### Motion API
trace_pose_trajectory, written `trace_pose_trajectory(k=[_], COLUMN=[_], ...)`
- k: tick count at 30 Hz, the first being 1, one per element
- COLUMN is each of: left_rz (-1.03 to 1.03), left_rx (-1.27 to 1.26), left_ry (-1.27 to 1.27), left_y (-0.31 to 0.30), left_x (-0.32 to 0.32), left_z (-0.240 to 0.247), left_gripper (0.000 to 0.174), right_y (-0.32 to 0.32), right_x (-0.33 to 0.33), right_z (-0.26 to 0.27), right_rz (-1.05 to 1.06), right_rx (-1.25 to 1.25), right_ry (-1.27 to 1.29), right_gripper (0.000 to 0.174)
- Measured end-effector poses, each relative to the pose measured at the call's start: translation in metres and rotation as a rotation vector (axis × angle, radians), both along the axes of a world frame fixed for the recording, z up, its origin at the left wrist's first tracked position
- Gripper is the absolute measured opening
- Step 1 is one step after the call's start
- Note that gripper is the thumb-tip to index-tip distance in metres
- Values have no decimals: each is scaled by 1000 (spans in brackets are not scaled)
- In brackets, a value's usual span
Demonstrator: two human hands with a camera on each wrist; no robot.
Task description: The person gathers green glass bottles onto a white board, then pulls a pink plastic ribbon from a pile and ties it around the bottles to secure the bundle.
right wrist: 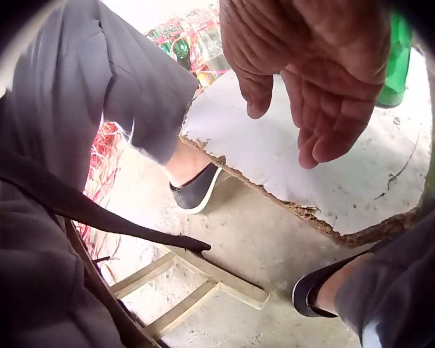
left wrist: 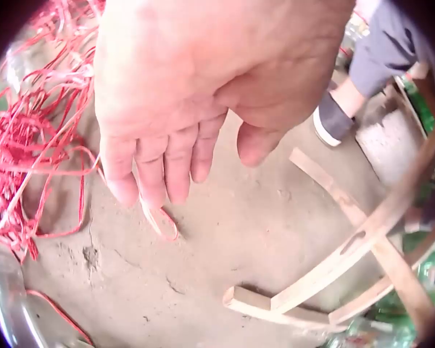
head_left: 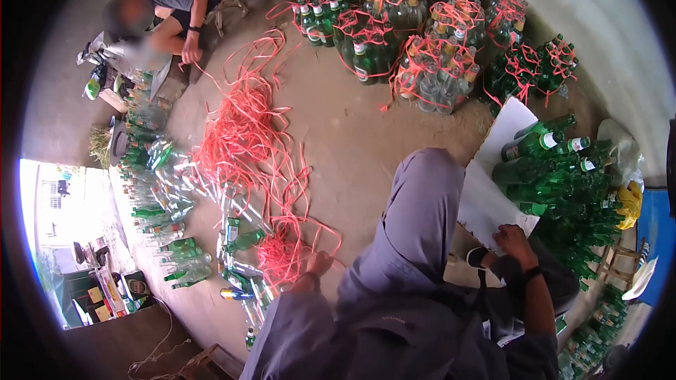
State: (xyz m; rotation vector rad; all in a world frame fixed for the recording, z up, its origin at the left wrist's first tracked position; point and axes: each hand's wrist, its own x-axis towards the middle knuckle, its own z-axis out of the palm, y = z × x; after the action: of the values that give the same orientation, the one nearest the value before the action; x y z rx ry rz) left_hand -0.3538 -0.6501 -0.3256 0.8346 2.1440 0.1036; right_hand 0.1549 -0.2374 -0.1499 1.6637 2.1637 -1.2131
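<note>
My left hand (head_left: 318, 264) hangs beside a small heap of red plastic twine (head_left: 279, 253). In the left wrist view its fingers (left wrist: 175, 159) are nearly straight, and a thin strand of twine (left wrist: 158, 221) runs by the fingertips, ending in a loop over the floor. Over the near edge of a white board (right wrist: 275, 145) is my right hand (right wrist: 315, 80), fingers loosely bent, holding nothing. The board has a ragged brown edge. Green glass bottles (head_left: 539, 169) stand crowded at its far side, and one green bottle (right wrist: 399, 69) shows just behind the right hand.
A larger tangle of red twine (head_left: 239, 134) covers the floor ahead, with loose bottles (head_left: 186, 267) to its left. Twine-tied bottle bundles (head_left: 436, 74) line the back wall. Another person (head_left: 176, 0) bends at far left, holding a strand. A wooden frame (left wrist: 348, 254) stands below me.
</note>
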Motion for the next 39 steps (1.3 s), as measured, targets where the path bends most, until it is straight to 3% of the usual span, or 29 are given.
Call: trace_pose_trajectory(k=[4, 6, 10, 12, 14, 18, 21, 26, 31, 35, 36, 37, 39], left_rz=[-11, -138, -250, -552, -527, -473, -462, -248, 202, 492, 621, 622, 881], left_rx=[53, 88, 211, 322, 244, 21, 12, 106, 249, 173, 119, 118, 76], left_ry=[6, -45, -213, -45, -89, -81, -93, -284, -702, -697, -644, -646, -754], left_y=[17, 31, 19, 29, 42, 64, 74, 71, 69, 84, 93, 103, 122], left_x=[-5, -4, 2, 13, 17, 28, 35, 35, 36, 50, 55, 58, 62], left_z=[-6, 1, -73, -81, -82, -72, -68, -77, -81, -59, -49, -33, -14], left_gripper=[42, 34, 18, 25, 28, 32, 32, 36, 43, 51, 61, 61, 49], right_y=[-6, -10, -20, -20, -17, -29, -36, -37, -36, -37, -37, -37, -38], right_x=[13, 19, 22, 28, 33, 32, 43, 15, 24, 14, 13, 12, 14], right_z=[-14, -19, -25, -33, -37, -31, -45, -8, -22, -14, -14, -14, -19], right_rz=[68, 131, 106, 125, 776, 727, 768, 668, 653, 617, 618, 624, 628], right_rx=[45, 90, 163, 217, 379, 443, 397, 403, 422, 457, 456, 429, 400], right_ry=[-20, -27, -32, -41, -173, -119, -180, -127, -107, -53, -55, -71, -92], right_gripper=[34, 32, 27, 23, 18, 18, 18, 20, 20, 12, 12, 11, 11])
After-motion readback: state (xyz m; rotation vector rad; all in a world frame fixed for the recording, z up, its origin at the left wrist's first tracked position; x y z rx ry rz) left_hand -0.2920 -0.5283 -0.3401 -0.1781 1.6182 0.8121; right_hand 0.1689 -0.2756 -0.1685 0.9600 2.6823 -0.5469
